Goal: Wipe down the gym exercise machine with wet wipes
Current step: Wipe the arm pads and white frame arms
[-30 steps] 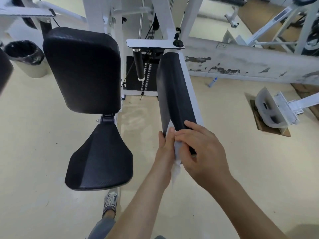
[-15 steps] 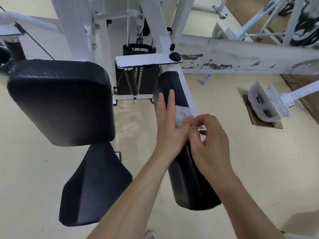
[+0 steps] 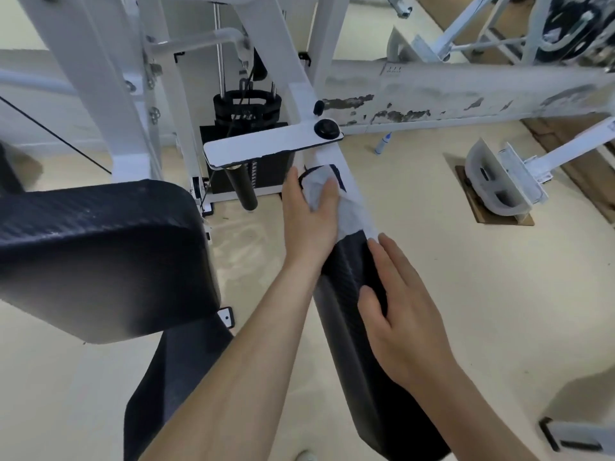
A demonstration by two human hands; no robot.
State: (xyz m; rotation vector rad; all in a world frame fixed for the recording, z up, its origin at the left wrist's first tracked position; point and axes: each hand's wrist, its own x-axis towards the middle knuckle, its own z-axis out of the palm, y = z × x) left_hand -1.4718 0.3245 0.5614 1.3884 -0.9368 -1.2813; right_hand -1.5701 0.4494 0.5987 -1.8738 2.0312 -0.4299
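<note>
Pressing wet wipe w/ flat L hand at arm pad's 12 o'clock end; bracing w/ released R hand, 5 o'clock.

Fig.: L grip & R grip, both bare, w/ bare forearms reaching lower frame edge; pale shoe toe at bottom centre.

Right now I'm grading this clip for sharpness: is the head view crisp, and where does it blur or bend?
Head view: the long black pad shows its weave crisply beside the wipe under the left hand; the machines at upper right smear into blur; wide-angle distortion splays the white posts; light is soft, with a faint shadow on the floor at lower right.
</note>
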